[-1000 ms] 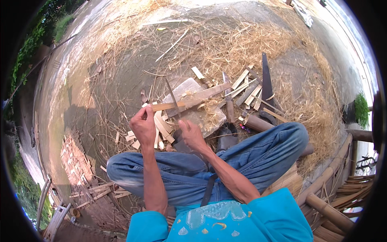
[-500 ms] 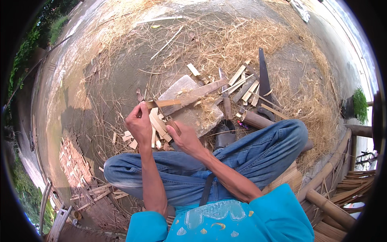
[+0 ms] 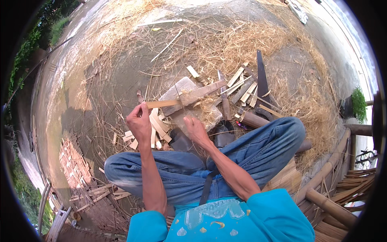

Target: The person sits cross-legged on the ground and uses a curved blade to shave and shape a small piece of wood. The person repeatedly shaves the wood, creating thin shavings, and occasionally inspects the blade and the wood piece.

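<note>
My left hand [image 3: 139, 123] pinches the near-left end of a flat bamboo strip [image 3: 163, 103]. The strip's far end rests on a wooden board [image 3: 203, 92], which lies across a pale stone block [image 3: 183, 85]. My right hand [image 3: 195, 130] is closed round the handle of a knife. Its thin blade [image 3: 181, 101] stands nearly edge-on at the strip's right end; whether it touches is hard to tell. Below my left hand lies a pile of split bamboo pieces [image 3: 158, 124]. My fingers hide most of the knife handle.
Beyond the board lie a second knife [image 3: 225, 105], several bamboo slats [image 3: 249, 90] and a dark handsaw [image 3: 262, 76]. A brown bamboo tube [image 3: 254, 120] is near my right knee. Shavings [image 3: 258, 38] cover the ground. A woven bamboo piece [image 3: 74, 161] lies at left.
My right hand has moved right and slightly away from me, carrying the knife from near my left fingers to the strip's far end. My left hand has hardly moved.
</note>
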`<control>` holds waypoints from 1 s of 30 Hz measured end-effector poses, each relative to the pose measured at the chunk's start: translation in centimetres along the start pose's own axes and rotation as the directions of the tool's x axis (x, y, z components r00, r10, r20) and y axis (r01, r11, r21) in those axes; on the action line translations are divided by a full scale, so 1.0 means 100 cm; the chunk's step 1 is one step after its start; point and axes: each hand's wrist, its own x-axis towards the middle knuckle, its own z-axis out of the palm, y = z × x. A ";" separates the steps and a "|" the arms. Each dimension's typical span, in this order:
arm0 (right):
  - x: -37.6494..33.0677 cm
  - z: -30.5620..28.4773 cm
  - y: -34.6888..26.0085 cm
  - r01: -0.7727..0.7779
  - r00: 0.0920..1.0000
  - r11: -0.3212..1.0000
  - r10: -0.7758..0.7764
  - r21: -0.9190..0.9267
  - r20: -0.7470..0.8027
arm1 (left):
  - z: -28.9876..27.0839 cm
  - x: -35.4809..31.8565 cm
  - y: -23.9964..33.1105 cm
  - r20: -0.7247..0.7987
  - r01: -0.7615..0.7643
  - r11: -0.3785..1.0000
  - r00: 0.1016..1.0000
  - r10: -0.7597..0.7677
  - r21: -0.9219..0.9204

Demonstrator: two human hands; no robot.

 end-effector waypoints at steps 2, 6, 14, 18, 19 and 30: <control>-0.002 0.005 0.015 0.272 0.957 0.952 -0.283 -0.143 -0.062 | 0.005 0.000 0.003 -0.020 -0.038 0.996 0.999 0.040 0.086; -0.022 0.011 0.001 0.278 0.961 0.956 -0.277 -0.096 0.024 | -0.003 0.000 0.000 -0.023 -0.060 0.965 0.997 0.068 0.255; -0.012 0.013 0.037 0.161 0.978 0.979 -0.175 -0.124 -0.114 | 0.012 -0.001 0.008 -0.030 -0.044 0.996 0.998 0.046 0.071; -0.003 0.003 0.049 -0.103 0.995 0.988 0.100 0.118 0.027 | 0.010 0.003 0.004 0.115 0.100 0.934 0.991 -0.064 -0.342; -0.003 0.000 0.045 -0.244 0.966 0.948 0.219 0.207 0.135 | 0.009 0.004 0.002 0.134 0.129 0.918 0.987 -0.084 -0.374; -0.007 -0.017 0.028 -0.374 0.926 0.803 0.295 0.463 0.236 | 0.009 0.009 -0.008 0.103 0.068 0.939 0.994 -0.035 -0.336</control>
